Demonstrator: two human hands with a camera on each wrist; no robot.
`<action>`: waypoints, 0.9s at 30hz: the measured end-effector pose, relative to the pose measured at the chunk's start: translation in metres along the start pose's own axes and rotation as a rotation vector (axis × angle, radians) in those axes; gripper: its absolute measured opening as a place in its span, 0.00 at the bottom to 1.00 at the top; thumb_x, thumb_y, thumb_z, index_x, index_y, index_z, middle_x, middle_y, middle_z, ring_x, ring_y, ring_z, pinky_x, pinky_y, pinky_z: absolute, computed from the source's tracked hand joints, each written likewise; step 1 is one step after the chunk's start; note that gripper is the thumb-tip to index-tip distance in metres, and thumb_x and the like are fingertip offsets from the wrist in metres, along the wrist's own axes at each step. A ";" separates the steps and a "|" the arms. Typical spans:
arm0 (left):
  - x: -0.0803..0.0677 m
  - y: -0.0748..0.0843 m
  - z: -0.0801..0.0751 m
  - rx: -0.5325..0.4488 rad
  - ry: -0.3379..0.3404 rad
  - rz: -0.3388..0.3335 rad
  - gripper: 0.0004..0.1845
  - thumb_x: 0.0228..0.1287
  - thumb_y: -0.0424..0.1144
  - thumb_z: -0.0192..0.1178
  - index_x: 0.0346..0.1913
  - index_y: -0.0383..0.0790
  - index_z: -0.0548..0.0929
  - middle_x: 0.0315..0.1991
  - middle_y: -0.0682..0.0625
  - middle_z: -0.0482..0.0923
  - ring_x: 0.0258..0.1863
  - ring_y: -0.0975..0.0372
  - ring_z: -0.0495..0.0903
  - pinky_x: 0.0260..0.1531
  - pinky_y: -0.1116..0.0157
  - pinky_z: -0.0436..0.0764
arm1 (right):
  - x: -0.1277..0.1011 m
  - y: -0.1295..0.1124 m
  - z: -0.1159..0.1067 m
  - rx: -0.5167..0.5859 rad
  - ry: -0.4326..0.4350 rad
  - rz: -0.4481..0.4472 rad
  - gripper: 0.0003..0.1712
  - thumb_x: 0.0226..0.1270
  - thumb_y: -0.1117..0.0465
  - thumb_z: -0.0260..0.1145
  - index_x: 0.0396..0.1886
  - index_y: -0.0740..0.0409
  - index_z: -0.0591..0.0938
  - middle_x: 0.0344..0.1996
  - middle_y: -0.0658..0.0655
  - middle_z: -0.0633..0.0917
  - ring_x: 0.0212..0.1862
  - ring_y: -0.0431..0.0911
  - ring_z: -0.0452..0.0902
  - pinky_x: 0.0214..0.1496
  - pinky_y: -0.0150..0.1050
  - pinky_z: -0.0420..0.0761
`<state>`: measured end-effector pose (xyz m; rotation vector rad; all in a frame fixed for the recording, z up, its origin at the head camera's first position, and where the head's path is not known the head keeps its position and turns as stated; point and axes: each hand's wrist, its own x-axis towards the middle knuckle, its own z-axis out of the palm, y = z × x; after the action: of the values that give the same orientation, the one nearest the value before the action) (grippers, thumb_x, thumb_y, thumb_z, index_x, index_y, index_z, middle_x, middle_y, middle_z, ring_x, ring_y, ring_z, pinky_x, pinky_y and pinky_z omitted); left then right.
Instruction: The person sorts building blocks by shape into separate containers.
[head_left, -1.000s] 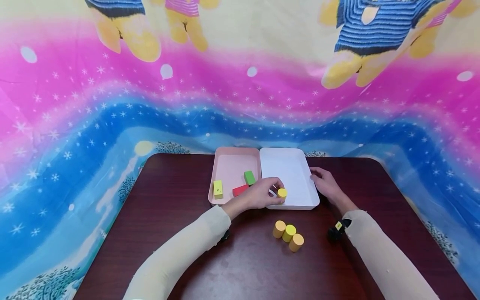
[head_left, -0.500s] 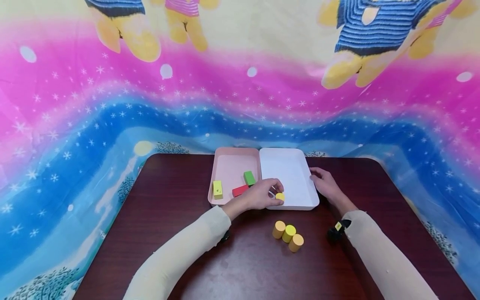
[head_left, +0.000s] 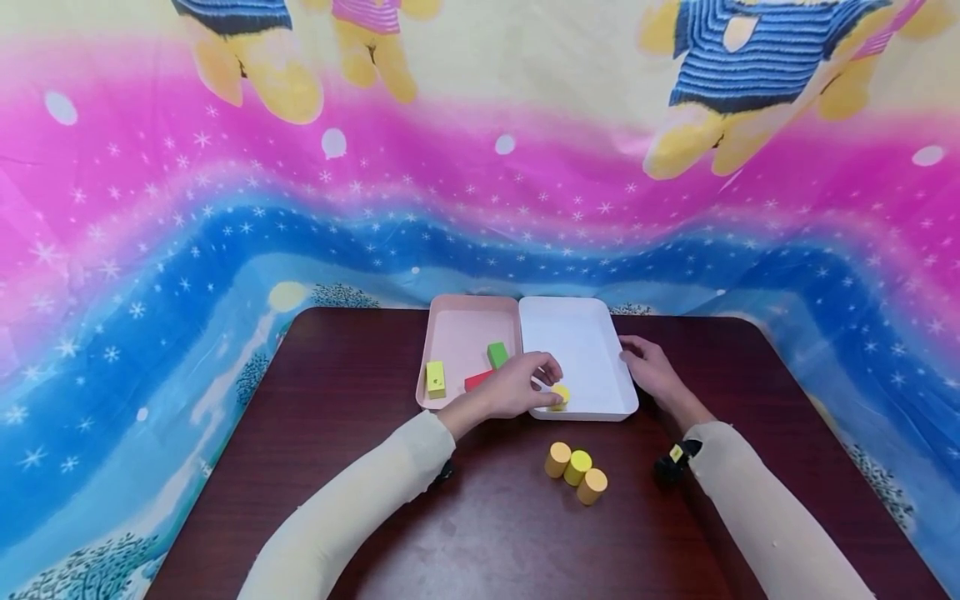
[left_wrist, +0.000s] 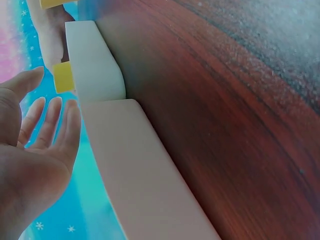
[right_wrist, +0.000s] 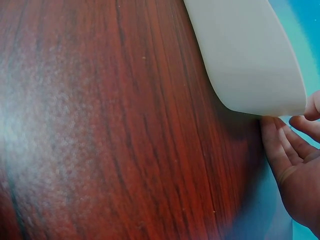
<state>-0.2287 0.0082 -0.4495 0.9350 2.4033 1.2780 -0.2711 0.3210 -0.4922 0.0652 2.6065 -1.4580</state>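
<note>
In the head view my left hand (head_left: 517,387) reaches over the near-left corner of the white tray (head_left: 577,342). Just beyond its fingertips, a yellow cylinder (head_left: 561,395) stands inside that corner. The left wrist view shows the fingers spread and a gap between them and the yellow cylinder (left_wrist: 63,77). At the white tray's right side, my right hand (head_left: 654,371) touches the outer wall with its fingers. The right wrist view has these fingers (right_wrist: 275,142) mostly straight against the tray's end wall (right_wrist: 250,65).
A pink tray (head_left: 468,321) adjoins the white one on the left. It holds a yellow block (head_left: 436,379), a green block (head_left: 498,356) and a red block (head_left: 477,381), partly hidden by my left hand. Nearer me, cylinders (head_left: 577,468) stand in a row on the dark wooden table (head_left: 360,358).
The yellow cylinder has gone down into the white tray's near-left corner. My left fingers have let go of it and drawn slightly left. My right hand stays put.
</note>
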 end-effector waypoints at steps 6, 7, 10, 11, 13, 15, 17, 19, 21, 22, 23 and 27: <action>-0.006 0.007 -0.006 0.036 0.010 -0.009 0.22 0.69 0.44 0.74 0.59 0.39 0.81 0.55 0.48 0.82 0.57 0.56 0.83 0.59 0.62 0.84 | 0.001 0.000 -0.001 -0.003 0.003 -0.016 0.30 0.88 0.57 0.48 0.83 0.62 0.62 0.75 0.70 0.68 0.70 0.64 0.71 0.67 0.61 0.76; -0.007 0.008 -0.007 0.038 0.009 -0.008 0.22 0.69 0.44 0.74 0.59 0.39 0.81 0.55 0.48 0.82 0.58 0.56 0.83 0.59 0.62 0.84 | 0.001 0.000 -0.001 0.000 0.003 -0.014 0.30 0.88 0.57 0.48 0.83 0.62 0.62 0.75 0.70 0.68 0.70 0.64 0.71 0.68 0.61 0.76; -0.009 0.010 -0.009 0.042 0.006 -0.004 0.22 0.69 0.44 0.74 0.60 0.39 0.81 0.56 0.47 0.82 0.58 0.55 0.83 0.59 0.63 0.83 | 0.001 -0.001 -0.001 -0.001 -0.002 -0.011 0.31 0.89 0.57 0.48 0.83 0.62 0.62 0.76 0.70 0.68 0.70 0.64 0.71 0.68 0.61 0.76; -0.010 0.011 -0.009 0.044 0.007 -0.002 0.22 0.69 0.44 0.74 0.60 0.39 0.81 0.56 0.48 0.82 0.59 0.54 0.83 0.59 0.63 0.83 | 0.001 -0.001 -0.002 -0.001 -0.002 -0.009 0.31 0.89 0.56 0.48 0.83 0.62 0.62 0.76 0.70 0.68 0.70 0.64 0.71 0.68 0.61 0.76; -0.011 0.013 -0.010 0.055 0.009 0.008 0.22 0.69 0.44 0.74 0.60 0.39 0.82 0.56 0.48 0.83 0.58 0.55 0.83 0.60 0.64 0.83 | 0.001 -0.001 -0.002 -0.001 0.001 -0.010 0.31 0.88 0.56 0.48 0.83 0.61 0.62 0.76 0.70 0.68 0.70 0.64 0.71 0.69 0.62 0.75; -0.013 0.015 -0.010 0.065 0.011 0.018 0.22 0.68 0.44 0.74 0.59 0.39 0.82 0.55 0.48 0.83 0.58 0.57 0.83 0.60 0.63 0.83 | 0.001 -0.001 -0.002 -0.003 0.001 -0.012 0.31 0.88 0.56 0.48 0.83 0.61 0.62 0.76 0.70 0.68 0.71 0.64 0.70 0.69 0.62 0.75; -0.015 0.016 -0.010 0.076 0.012 0.026 0.21 0.68 0.43 0.75 0.58 0.40 0.82 0.54 0.49 0.83 0.57 0.59 0.83 0.59 0.64 0.83 | 0.001 0.000 -0.002 -0.006 0.003 -0.015 0.30 0.88 0.57 0.48 0.83 0.61 0.62 0.76 0.70 0.67 0.71 0.65 0.70 0.70 0.63 0.74; -0.017 0.018 -0.010 0.081 0.012 0.029 0.21 0.67 0.43 0.75 0.58 0.40 0.82 0.54 0.49 0.83 0.57 0.60 0.83 0.59 0.64 0.83 | 0.001 0.000 -0.002 -0.006 0.001 -0.017 0.30 0.88 0.57 0.48 0.83 0.62 0.62 0.77 0.70 0.67 0.71 0.65 0.69 0.70 0.63 0.74; -0.019 0.019 -0.010 0.082 0.010 0.030 0.21 0.67 0.42 0.74 0.58 0.40 0.82 0.54 0.50 0.83 0.56 0.61 0.83 0.59 0.64 0.84 | 0.001 0.000 -0.002 -0.003 0.000 -0.015 0.30 0.88 0.57 0.48 0.83 0.61 0.62 0.76 0.70 0.68 0.71 0.64 0.70 0.69 0.62 0.74; -0.020 0.019 -0.010 0.082 0.010 0.032 0.21 0.68 0.42 0.74 0.58 0.40 0.82 0.54 0.50 0.83 0.56 0.61 0.83 0.59 0.64 0.84 | 0.001 0.000 -0.002 -0.001 0.000 -0.014 0.30 0.88 0.57 0.48 0.83 0.61 0.63 0.76 0.70 0.68 0.71 0.64 0.70 0.69 0.62 0.75; -0.020 0.020 -0.011 0.081 0.009 0.033 0.21 0.68 0.42 0.74 0.58 0.40 0.82 0.54 0.50 0.83 0.56 0.61 0.83 0.59 0.64 0.84 | 0.001 0.000 -0.001 0.003 -0.001 -0.012 0.30 0.88 0.57 0.48 0.83 0.61 0.63 0.76 0.70 0.68 0.70 0.64 0.70 0.69 0.62 0.75; -0.025 0.023 -0.012 0.070 0.001 0.044 0.21 0.67 0.42 0.75 0.58 0.40 0.82 0.53 0.50 0.83 0.55 0.59 0.84 0.57 0.61 0.86 | 0.002 0.001 -0.001 0.003 0.000 -0.004 0.31 0.88 0.56 0.49 0.83 0.61 0.63 0.76 0.70 0.68 0.70 0.64 0.71 0.68 0.62 0.75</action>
<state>-0.2066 -0.0062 -0.4255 1.0117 2.4560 1.2158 -0.2733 0.3219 -0.4928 0.0604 2.6061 -1.4639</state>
